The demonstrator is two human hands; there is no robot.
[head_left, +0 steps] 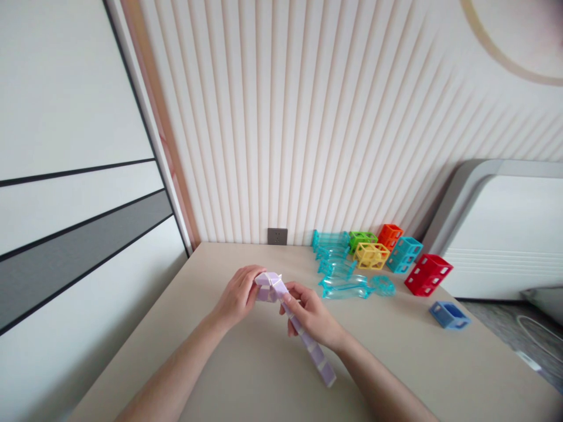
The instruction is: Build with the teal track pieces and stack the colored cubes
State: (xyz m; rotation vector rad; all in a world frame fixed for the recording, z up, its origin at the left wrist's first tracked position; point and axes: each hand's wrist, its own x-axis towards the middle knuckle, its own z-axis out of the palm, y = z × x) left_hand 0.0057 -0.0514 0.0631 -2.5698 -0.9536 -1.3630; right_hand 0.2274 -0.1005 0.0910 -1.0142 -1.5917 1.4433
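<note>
Both hands hold a purple and white snake puzzle above the table. My left hand is closed round its folded, bunched end. The fingers of my right hand grip the straight part just beside the fold, thumb on top. From there the straight tail slants down to the lower right, its tip free. Part of the folded end is hidden behind my left fingers.
Several clear teal plastic tubes lie at the table's back right. Near them stand green, yellow, orange, teal, red and blue frame blocks. A ribbed wall with a socket rises behind.
</note>
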